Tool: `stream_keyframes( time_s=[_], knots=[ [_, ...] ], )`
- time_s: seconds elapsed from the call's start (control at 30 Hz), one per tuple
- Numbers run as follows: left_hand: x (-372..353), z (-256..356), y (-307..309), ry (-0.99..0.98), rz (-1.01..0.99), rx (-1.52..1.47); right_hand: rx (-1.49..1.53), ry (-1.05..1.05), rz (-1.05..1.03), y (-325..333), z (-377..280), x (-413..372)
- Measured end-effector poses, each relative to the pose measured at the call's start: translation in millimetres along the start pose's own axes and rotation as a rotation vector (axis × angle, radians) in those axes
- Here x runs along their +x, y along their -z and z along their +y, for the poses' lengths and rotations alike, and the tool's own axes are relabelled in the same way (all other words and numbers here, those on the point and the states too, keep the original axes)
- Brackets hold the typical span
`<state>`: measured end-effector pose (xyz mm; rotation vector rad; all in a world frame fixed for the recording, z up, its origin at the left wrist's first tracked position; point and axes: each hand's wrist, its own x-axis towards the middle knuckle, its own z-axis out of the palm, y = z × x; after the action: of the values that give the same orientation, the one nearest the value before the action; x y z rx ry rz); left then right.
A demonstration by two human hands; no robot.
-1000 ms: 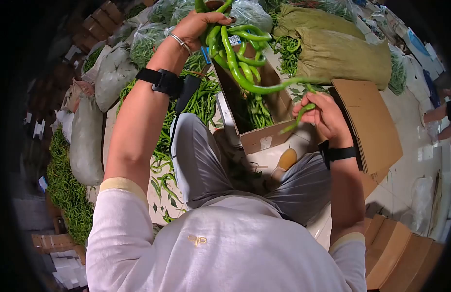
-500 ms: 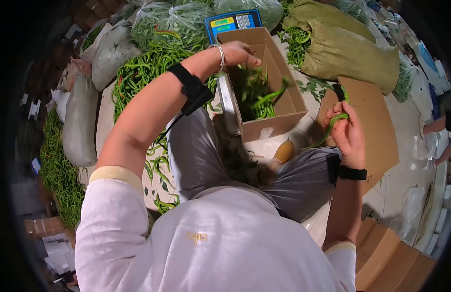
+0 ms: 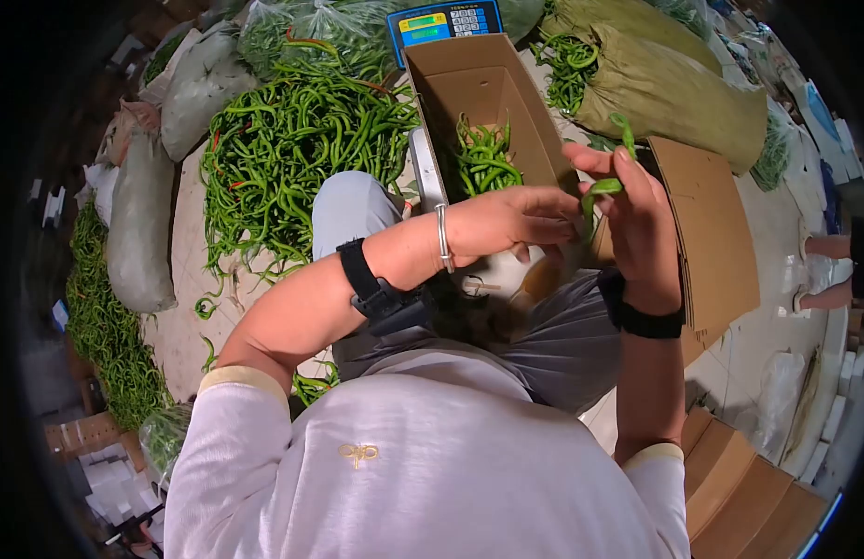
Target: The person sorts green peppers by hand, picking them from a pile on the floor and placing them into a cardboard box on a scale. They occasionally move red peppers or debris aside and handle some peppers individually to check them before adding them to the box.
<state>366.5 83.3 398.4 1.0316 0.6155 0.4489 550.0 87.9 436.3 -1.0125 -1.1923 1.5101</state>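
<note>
My right hand [image 3: 642, 219] is raised beside the carton, its fingers curled around a green chili pepper [image 3: 600, 189]. A second piece of green pepper [image 3: 624, 133] sticks up above those fingers. My left hand [image 3: 516, 222], with a silver bangle at the wrist, reaches across the near end of the carton. Its fingers are stretched toward my right hand, fingertips right at the lower part of the pepper, thumb apart from them. Behind it, the open cardboard carton [image 3: 534, 107] holds a heap of green chili peppers [image 3: 486, 156] on its bottom.
The carton stands on a scale with a blue display [image 3: 448, 23]. A large pile of green peppers [image 3: 301, 154] lies on the floor to the left. Stuffed sacks [image 3: 665, 88] rest at the back right, flattened cardboard [image 3: 716, 233] on the right. Another person's hands [image 3: 826, 247] show at the far right.
My left hand has come from above the carton down and right to my right hand. Peppers that were blurred in motion in the carton now lie still. My right hand has moved slightly left.
</note>
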Motion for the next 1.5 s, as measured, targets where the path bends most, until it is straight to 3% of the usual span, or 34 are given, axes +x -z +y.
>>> stream_keyframes(
  time_s=[0.07,0.2,0.27,0.3,0.37,0.43,0.53,0.6,0.67,0.73,0.8,0.83,0.87,0.9,0.93,1.0,1.03,1.1,1.17,1.23,1.33,1.43,1.5],
  knots=[
    [1,-6,4,-0.076,0.103,0.085,0.136,-0.054,-0.024,-2,3,4],
    [0,-3,6,-0.032,0.107,0.142,0.258,-0.172,-0.073,-6,9,10],
    [8,-16,10,-0.292,0.124,0.057,0.222,-0.224,-0.176,-5,16,15],
    [4,-11,10,-0.295,0.124,0.058,0.219,-0.222,-0.177,-6,19,14],
    [-13,5,16,-0.222,0.136,-0.084,0.138,-0.078,-0.047,-15,22,14],
    [-33,15,31,-0.170,0.159,-0.151,-0.127,0.036,0.061,-7,18,9],
    [-82,35,56,-0.265,0.355,0.043,-0.259,0.017,0.094,7,13,14],
    [-126,35,89,-0.337,0.684,0.188,-0.526,0.103,0.128,18,13,13],
    [-174,18,117,-0.338,0.994,0.177,-0.543,0.125,0.122,31,26,19],
    [-220,-27,147,-0.203,1.203,0.384,-0.648,0.181,0.105,44,38,31],
    [-278,-99,170,0.358,1.235,0.867,-0.743,0.185,0.088,46,39,39],
    [-319,-173,192,0.550,1.000,1.090,-0.844,0.195,0.062,49,38,43],
    [-348,-224,178,0.736,0.496,1.266,-0.876,0.234,0.003,50,35,50],
    [-379,-279,151,0.601,0.188,0.988,-0.876,0.222,0.004,47,28,55],
    [-394,-302,111,0.790,-0.028,0.653,-0.956,0.291,-0.069,42,19,60],
    [-411,-327,56,1.093,-0.045,0.175,-1.114,0.396,-0.185,33,9,78],
    [-407,-338,40,1.115,0.028,0.095,-1.116,0.386,-0.189,28,9,90],
    [-381,-362,30,0.985,0.280,0.136,-1.114,0.607,-0.434,9,13,115],
    [-336,-376,41,0.791,0.551,0.199,-1.379,0.553,-0.612,-24,41,146],
    [-296,-368,58,0.612,0.730,0.092,-1.513,0.274,-0.833,-72,74,173],
    [-258,-345,77,0.396,0.890,-0.190,-1.630,0.469,-0.939,-85,191,216],
    [-251,-335,83,0.256,0.989,-0.407,-1.761,0.423,-1.130,-77,237,251],
    [-254,-333,83,0.188,1.038,-0.481,-1.623,0.067,-0.451,-54,227,261]
  ],
)
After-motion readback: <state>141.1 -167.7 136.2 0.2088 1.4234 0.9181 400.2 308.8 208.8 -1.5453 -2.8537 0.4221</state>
